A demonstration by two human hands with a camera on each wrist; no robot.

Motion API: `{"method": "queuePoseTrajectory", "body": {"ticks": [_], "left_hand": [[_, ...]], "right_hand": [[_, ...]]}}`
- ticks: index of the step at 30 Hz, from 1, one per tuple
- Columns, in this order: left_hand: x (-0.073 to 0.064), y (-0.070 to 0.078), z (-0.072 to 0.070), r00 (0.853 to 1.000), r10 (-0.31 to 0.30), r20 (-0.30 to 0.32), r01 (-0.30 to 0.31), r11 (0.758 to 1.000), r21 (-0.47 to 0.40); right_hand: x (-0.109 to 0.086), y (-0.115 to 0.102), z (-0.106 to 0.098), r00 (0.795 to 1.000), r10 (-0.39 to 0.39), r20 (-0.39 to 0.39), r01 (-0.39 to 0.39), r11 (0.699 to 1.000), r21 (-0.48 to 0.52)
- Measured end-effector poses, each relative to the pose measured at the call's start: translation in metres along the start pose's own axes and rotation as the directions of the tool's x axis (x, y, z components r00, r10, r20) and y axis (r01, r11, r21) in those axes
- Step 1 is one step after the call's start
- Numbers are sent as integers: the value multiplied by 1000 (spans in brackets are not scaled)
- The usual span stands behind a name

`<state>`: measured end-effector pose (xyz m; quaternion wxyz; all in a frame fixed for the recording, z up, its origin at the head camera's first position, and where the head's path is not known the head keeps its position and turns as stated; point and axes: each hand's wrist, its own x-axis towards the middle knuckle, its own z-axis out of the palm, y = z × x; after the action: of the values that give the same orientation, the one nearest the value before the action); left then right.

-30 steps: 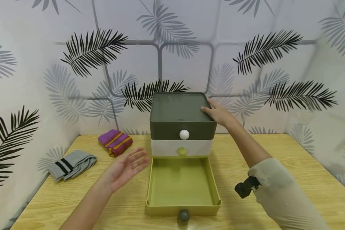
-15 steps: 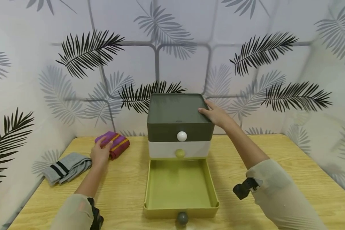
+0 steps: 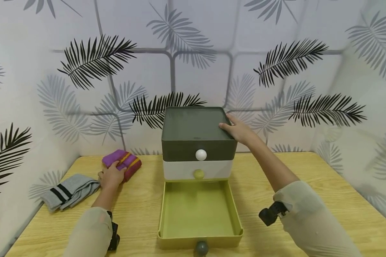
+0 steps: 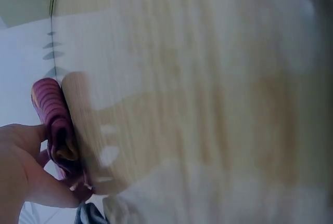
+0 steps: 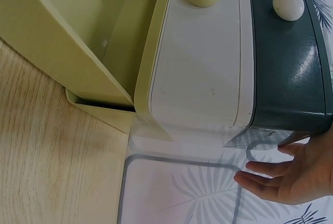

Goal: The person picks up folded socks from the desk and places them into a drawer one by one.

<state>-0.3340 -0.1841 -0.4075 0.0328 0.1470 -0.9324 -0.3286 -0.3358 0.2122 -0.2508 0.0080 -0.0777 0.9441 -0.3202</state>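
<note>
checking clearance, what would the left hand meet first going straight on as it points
The folded purple-and-maroon cloth with yellow stripes, which the left hand touches; beyond it, probably the white leaf-print backdrop, though depth is unclear.

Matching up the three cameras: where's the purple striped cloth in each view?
Head: left of centre, just below mid-height; the purple striped cloth is partly covered by the left hand.
Left wrist: at the left side, lower half, with that hand's thumb and fingers at it.
Right wrist: not in the picture.
Shared landmark: the wood-grain tabletop, largest in the left wrist view, at lower left in the right wrist view.
</note>
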Motion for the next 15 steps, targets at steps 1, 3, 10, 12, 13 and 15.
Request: {"method": "queuePoseTrajectory", "body": {"ticks": [1,3,10,12,13,15], "left_hand": [[0,0,-1,1000,0,-4,0,1000,14],[0,1,-3,1000,11,-8,-11,1000,25],[-1,2,-18,984,132,118,-124,990,-70],[-1,2,-21,976,124,180,-98,984,-148],[-1,2,-21,970,123,208,-85,979,-185],[-2,3,-23,960,119,253,-56,969,-242]], "right_hand": [[0,0,0,1000,2,-1,-2,1000,2],[0,-1,0,1000,4,-4,-4,1000,-3],[-2,-4,-2,1000,1,7,-1,1000,-19],[-3,-4,-2,1000,-4,10,4,1000,-15],[-3,-4,-3,1000,-5,11,5,1000,-14],[-2,-5,-3,1000,-6,12,6,1000,-11]]}}
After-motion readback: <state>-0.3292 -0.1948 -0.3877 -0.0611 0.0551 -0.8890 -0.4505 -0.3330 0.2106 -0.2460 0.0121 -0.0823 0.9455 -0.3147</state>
